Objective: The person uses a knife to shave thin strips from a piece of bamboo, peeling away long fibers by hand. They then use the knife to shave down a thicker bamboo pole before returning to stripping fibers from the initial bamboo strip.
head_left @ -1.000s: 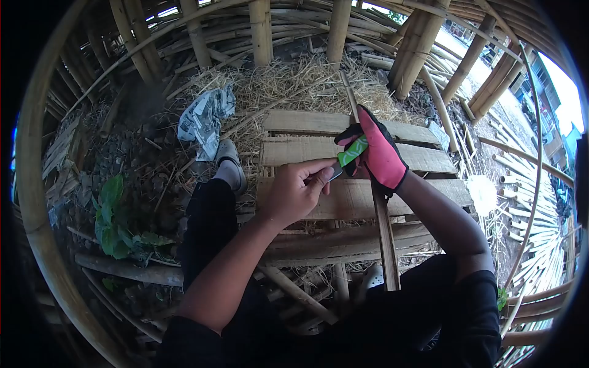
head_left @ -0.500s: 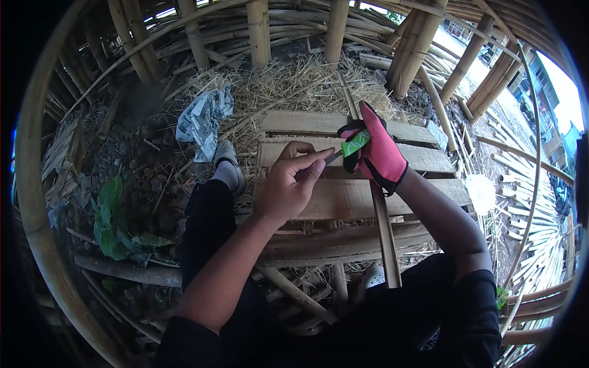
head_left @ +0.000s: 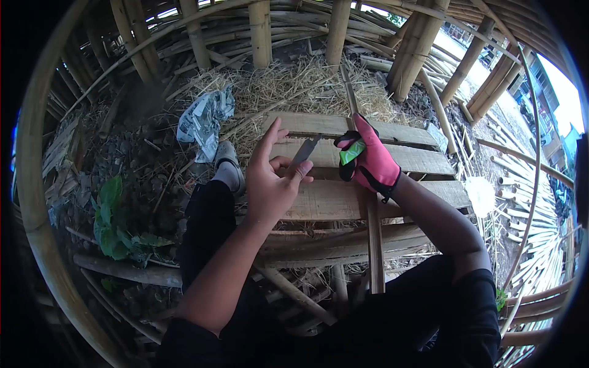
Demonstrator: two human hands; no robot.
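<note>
My bare left hand (head_left: 267, 184) pinches a flat grey metal blade (head_left: 305, 152) between thumb and fingers, its index finger raised. The blade tilts up to the right, with a small notched tip. Opposite it, my right hand (head_left: 377, 161), in a pink and black glove, is closed on a green printed wrapper (head_left: 352, 153). A gap separates blade and wrapper. A long, narrow bamboo strip (head_left: 375, 245) runs under my right hand towards my lap; whether that hand also grips it is hidden. Both hands are above a wooden slatted bench (head_left: 325, 199).
Crumpled printed plastic (head_left: 205, 119) lies beside my left shoe (head_left: 229, 161). Straw (head_left: 288, 83) covers the ground beyond the bench. Upright bamboo posts (head_left: 260, 37) stand ahead, and many cut bamboo pieces (head_left: 534, 214) lie at right. A leafy plant (head_left: 110, 214) grows at left.
My left hand has drawn the blade away from the green wrapper and turned it upward. The bamboo strip's near end has shifted left. My right hand has moved slightly left, still holding the wrapper.
</note>
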